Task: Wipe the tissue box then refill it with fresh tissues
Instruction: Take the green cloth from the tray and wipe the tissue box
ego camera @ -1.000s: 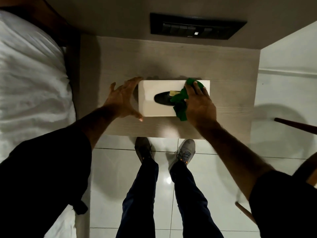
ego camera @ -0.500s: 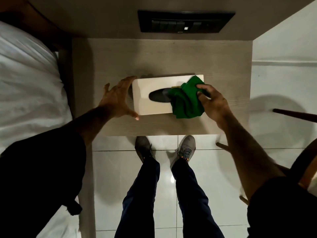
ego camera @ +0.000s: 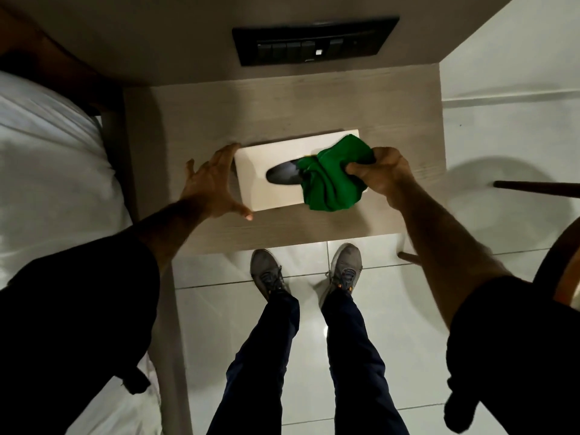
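Note:
A white tissue box with a dark oval slot lies on the wooden bedside table. My left hand is spread against the box's left end, thumb at its near corner and fingers at its far corner, bracing it. My right hand grips a bunched green cloth that covers the right part of the box top and hangs over its near edge. No fresh tissues are visible.
A bed with white sheets lies to the left of the table. A black switch panel is on the wall behind. A wooden chair stands at the right. My shoes rest on white floor tiles below the table's near edge.
My right hand has slid with the green cloth from the middle of the box top to its right end. My left hand has stayed braced at the left end.

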Action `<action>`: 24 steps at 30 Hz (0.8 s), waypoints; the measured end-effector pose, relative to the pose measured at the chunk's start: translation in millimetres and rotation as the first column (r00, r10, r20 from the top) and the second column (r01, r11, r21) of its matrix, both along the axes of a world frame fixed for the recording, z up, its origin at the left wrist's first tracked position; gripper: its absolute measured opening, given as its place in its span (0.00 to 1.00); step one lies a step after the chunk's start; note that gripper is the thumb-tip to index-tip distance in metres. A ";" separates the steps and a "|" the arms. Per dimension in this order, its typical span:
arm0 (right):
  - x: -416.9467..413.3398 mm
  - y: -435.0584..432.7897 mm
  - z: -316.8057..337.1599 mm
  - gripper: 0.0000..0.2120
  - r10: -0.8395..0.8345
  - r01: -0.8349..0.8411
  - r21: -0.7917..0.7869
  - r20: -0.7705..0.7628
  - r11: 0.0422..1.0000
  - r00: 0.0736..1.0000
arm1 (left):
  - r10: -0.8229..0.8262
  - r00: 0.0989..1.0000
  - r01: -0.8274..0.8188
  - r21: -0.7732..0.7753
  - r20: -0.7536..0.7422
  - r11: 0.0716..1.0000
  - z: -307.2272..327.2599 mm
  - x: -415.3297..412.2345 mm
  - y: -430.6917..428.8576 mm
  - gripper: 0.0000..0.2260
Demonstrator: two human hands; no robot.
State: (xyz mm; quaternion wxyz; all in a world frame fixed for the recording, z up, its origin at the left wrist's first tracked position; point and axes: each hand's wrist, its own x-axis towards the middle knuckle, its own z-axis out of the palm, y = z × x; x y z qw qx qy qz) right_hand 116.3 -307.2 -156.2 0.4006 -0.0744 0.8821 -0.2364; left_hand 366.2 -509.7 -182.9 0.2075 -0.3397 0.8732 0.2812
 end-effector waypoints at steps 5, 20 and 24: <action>-1.2 9.8 1.3 0.21 0.027 -0.022 -0.108 0.044 0.994 0.999 | -0.008 1.000 0.008 -0.016 0.009 1.000 -2.2 1.5 0.0 0.66; -42.9 39.5 19.6 0.32 -0.216 0.297 -0.054 0.564 0.953 0.797 | 0.001 0.999 0.000 -0.018 0.039 1.000 2.3 -0.4 4.2 0.66; -43.2 46.5 21.6 0.33 -0.236 0.306 -0.028 0.569 0.952 0.787 | 0.001 0.999 0.000 -0.019 0.053 1.000 4.3 -1.5 5.7 0.66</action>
